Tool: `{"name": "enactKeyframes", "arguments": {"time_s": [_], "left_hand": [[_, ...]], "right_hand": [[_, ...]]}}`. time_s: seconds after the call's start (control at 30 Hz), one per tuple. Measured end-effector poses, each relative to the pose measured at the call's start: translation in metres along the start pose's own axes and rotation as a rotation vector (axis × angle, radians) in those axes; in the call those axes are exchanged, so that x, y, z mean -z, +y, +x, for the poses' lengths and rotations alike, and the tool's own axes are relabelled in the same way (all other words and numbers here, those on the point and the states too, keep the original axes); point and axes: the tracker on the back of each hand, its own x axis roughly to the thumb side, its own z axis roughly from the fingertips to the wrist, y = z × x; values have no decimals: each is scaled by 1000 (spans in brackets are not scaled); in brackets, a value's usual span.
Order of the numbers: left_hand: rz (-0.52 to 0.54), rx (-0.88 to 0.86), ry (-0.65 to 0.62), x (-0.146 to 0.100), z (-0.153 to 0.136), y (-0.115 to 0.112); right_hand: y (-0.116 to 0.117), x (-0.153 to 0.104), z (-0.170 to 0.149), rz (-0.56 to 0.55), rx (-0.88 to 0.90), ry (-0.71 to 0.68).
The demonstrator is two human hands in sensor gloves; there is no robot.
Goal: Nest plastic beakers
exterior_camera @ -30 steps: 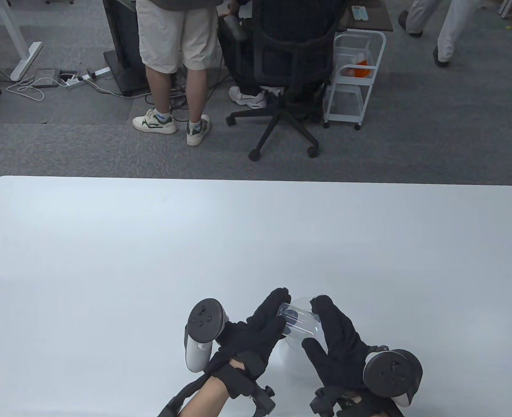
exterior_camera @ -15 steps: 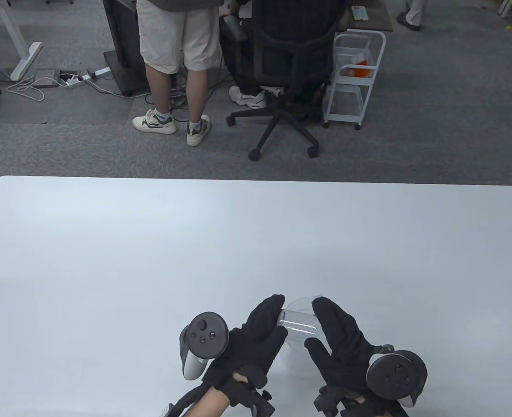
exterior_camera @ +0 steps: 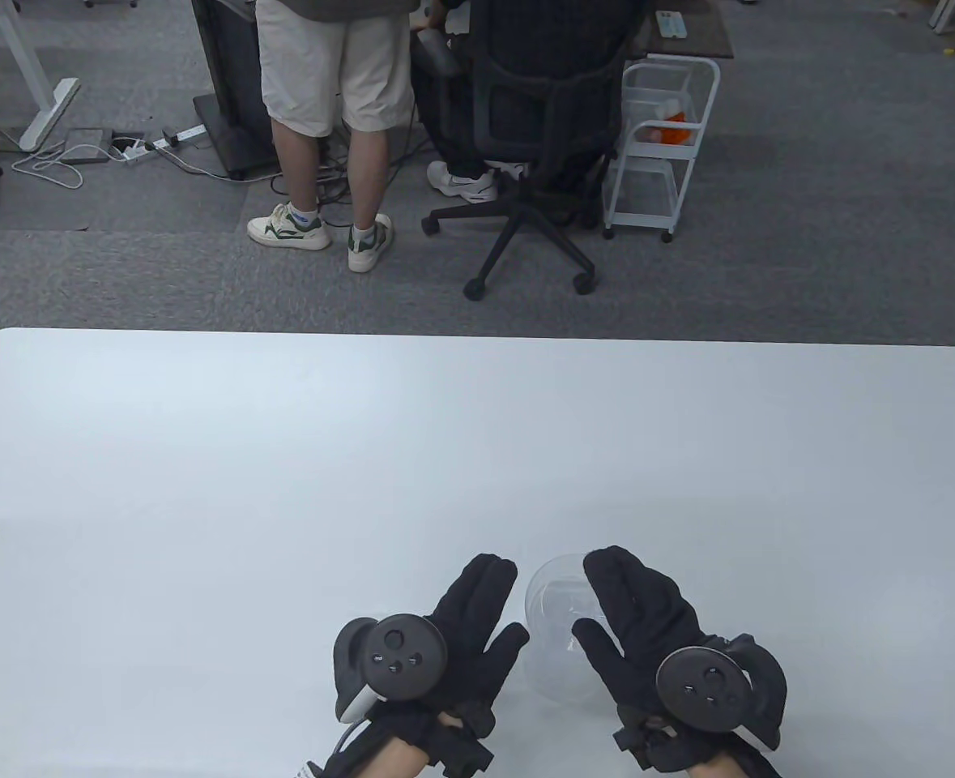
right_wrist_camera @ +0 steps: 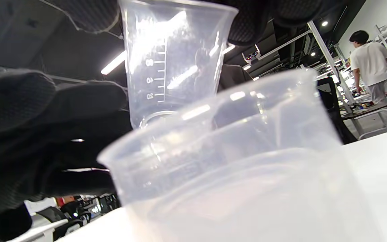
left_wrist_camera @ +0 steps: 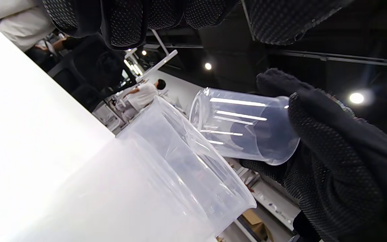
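A large clear plastic beaker [exterior_camera: 554, 648] stands on the white table [exterior_camera: 283, 486] between my hands, with what looks like a second beaker nested in it [right_wrist_camera: 247, 174]. My right hand [exterior_camera: 599, 600] holds a small clear graduated beaker [right_wrist_camera: 173, 67] from above. The small beaker hangs tilted just over the large one's mouth, base toward it [left_wrist_camera: 244, 127]. In the table view the small beaker is mostly hidden under my right hand. My left hand [exterior_camera: 503, 600] lies open just left of the large beaker [left_wrist_camera: 180, 174] and holds nothing.
The beakers stand close to the table's near edge. Past the far edge are an office chair [exterior_camera: 534, 138], a standing person [exterior_camera: 331, 121] and a white wire cart [exterior_camera: 659, 138].
My left hand has let go of the small beaker and drawn back left and toward me. My right hand has kept the small beaker and brought it over the large one.
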Motion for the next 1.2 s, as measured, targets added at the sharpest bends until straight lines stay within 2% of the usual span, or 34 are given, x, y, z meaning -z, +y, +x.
{"name": "enactKeyframes", "arguments": {"time_s": [0.2, 0.3, 0.4, 0.53, 0.77, 1.03, 1.2], "left_hand": [[-11, -4, 21, 1, -5, 1], [-49, 15, 52, 3, -9, 2], [-90, 87, 85, 5, -15, 4], [-228, 229, 178, 8, -28, 4], [-387, 403, 289, 13, -51, -10], [-469, 539, 336, 17, -67, -25], [-532, 578, 362, 22, -72, -32]], "right_hand": [[8, 0, -4, 45, -74, 14], [11, 0, -6, 66, -78, 24], [11, -1, -10, 62, -31, 38], [5, -3, -16, 46, 21, 50], [-3, -7, -24, -3, 136, 51], [-3, -13, -34, -34, 293, 72], [-2, -15, -38, -40, 311, 75]]}}
